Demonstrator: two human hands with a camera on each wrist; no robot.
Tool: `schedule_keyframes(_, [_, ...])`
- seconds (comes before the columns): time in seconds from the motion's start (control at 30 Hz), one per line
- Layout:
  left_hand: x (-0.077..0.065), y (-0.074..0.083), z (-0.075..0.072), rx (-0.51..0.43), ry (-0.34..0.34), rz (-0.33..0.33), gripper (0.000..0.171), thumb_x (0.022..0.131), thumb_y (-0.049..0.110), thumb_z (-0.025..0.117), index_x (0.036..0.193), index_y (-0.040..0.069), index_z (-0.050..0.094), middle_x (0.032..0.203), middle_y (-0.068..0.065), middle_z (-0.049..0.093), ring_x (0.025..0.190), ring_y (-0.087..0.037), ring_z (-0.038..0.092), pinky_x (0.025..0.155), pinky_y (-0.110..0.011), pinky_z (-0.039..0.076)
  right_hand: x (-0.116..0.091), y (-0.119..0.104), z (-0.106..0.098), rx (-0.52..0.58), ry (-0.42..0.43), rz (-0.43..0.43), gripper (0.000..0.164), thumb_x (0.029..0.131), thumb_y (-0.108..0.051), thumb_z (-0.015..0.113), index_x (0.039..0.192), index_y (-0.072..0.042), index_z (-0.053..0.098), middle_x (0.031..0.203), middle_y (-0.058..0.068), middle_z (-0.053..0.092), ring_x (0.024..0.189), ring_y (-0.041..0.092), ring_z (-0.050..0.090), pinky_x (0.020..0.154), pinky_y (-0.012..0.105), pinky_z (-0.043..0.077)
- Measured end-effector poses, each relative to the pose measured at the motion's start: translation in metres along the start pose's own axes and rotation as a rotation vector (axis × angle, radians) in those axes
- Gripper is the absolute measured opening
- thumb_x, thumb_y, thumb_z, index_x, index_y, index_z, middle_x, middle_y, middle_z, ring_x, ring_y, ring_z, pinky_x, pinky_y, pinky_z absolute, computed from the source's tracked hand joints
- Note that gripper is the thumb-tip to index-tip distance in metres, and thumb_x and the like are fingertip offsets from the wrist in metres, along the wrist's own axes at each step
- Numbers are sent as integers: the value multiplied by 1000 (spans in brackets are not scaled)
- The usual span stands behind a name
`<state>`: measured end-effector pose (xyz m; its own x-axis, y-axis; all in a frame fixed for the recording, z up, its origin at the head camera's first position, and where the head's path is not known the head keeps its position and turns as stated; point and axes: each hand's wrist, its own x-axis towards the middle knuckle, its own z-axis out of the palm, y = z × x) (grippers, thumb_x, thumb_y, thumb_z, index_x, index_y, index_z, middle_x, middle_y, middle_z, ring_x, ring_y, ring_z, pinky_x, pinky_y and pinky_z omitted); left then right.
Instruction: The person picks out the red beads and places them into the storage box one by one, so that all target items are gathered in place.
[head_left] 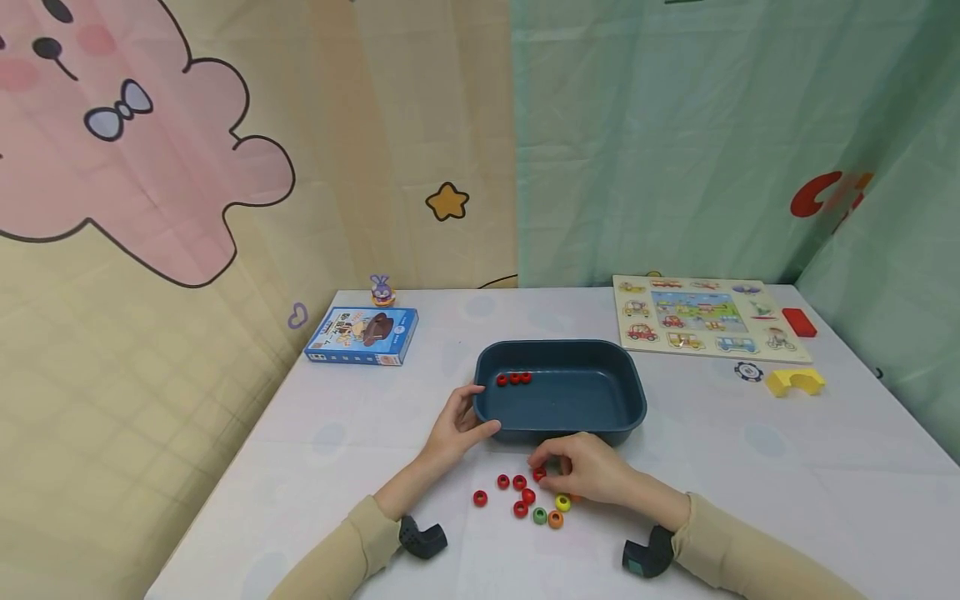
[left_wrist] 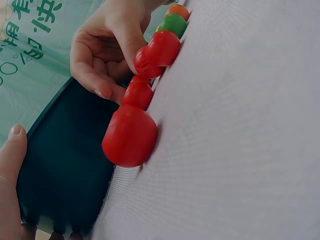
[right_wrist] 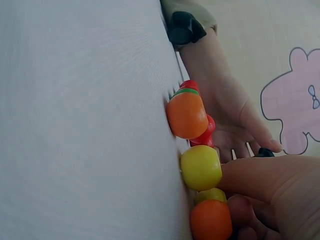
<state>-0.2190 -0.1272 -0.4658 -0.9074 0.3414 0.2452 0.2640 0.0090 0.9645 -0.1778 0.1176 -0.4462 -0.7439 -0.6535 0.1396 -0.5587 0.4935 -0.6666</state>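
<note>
A dark blue tray [head_left: 570, 437] stands on the table with three red beads [head_left: 514, 378] lying inside near its left end. My left hand [head_left: 459, 423] grips the tray's left front corner, thumb at the front rim and fingers along the left wall. In front of the tray, my right hand [head_left: 588, 468] pinches a red bead [head_left: 539, 474] between thumb and index finger, close over the tabletop. Several loose red beads [head_left: 520, 482] lie beside it, with a green bead [head_left: 540, 516], a yellow bead [right_wrist: 201, 167] and orange beads [right_wrist: 186, 116]. The right hand partly covers some of them.
A blue box [head_left: 362, 336] and a small purple figurine [head_left: 382, 291] are at the back left. At the back right lie a picture puzzle board [head_left: 705, 317], a red block [head_left: 798, 322], a yellow arch block [head_left: 795, 382] and a round black-and-white chip [head_left: 748, 372].
</note>
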Motion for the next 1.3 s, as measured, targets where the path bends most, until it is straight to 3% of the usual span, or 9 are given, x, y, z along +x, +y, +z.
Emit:
schedule_keyframes(0.17, [-3, 19, 3, 1, -11, -17, 61, 81, 11, 65, 130, -2, 30, 143, -20, 20, 124, -37, 33, 95, -33, 37, -1, -5, -2, -24, 8, -10, 23, 75, -24, 72, 97, -22, 65, 76, -18, 57, 44, 1, 45, 41, 19, 41])
schedule_keyframes(0.3, [-6, 28, 6, 19, -14, -9, 58, 82, 10, 64, 128, -2, 30, 143, -23, 19, 123, -40, 33, 95, -35, 38, -2, -19, -14, -22, 18, -82, 23, 76, -21, 72, 97, -21, 65, 79, -17, 58, 50, -1, 45, 44, 17, 42])
schedule_keyframes(0.47, [-5, 28, 4, 17, -14, -9, 59, 83, 11, 64, 129, -3, 29, 142, -23, 19, 123, -40, 32, 94, -35, 38, 5, -37, -48, -18, 94, -231, 21, 77, -22, 71, 97, -23, 64, 79, -14, 59, 54, 0, 46, 47, 17, 43])
schedule_keyframes(0.63, [-6, 27, 1, 16, -3, -36, 60, 83, 11, 63, 130, -2, 29, 144, -18, 19, 125, -35, 31, 94, -33, 38, 33, -43, -87, -50, 107, -322, 18, 79, -25, 68, 97, -22, 63, 81, -12, 60, 55, 2, 47, 47, 19, 43])
schedule_keyframes(0.8, [-7, 26, 0, 7, -6, -36, 60, 83, 11, 63, 131, -3, 28, 144, -16, 18, 125, -34, 31, 95, -32, 37, 71, -27, -111, 14, 65, -232, 20, 79, -26, 69, 97, -20, 64, 87, -9, 62, 57, 9, 51, 51, 24, 47])
schedule_keyframes(0.97, [-7, 25, 2, -6, -20, -34, 61, 84, 11, 63, 131, -3, 28, 144, -18, 17, 124, -38, 32, 93, -30, 39, 101, 2, -115, 86, 32, -78, 27, 78, -26, 69, 100, -11, 65, 92, -5, 63, 65, 14, 57, 61, 29, 50])
schedule_keyframes(1.13, [-7, 24, 3, -14, -26, -40, 61, 83, 12, 63, 131, -2, 28, 144, -17, 18, 124, -37, 32, 92, -30, 40, 115, 30, -107, 117, -49, -14, 30, 77, -18, 71, 102, -2, 64, 91, 1, 65, 69, 15, 61, 65, 29, 51])
schedule_keyframes(1.3, [-6, 25, 4, 0, -33, -36, 61, 83, 12, 63, 131, -2, 28, 145, -17, 17, 124, -37, 32, 93, -30, 40, 117, 48, -98, 105, -74, 21, 25, 75, -11, 71, 98, -2, 65, 89, 4, 65, 69, 15, 60, 63, 28, 52])
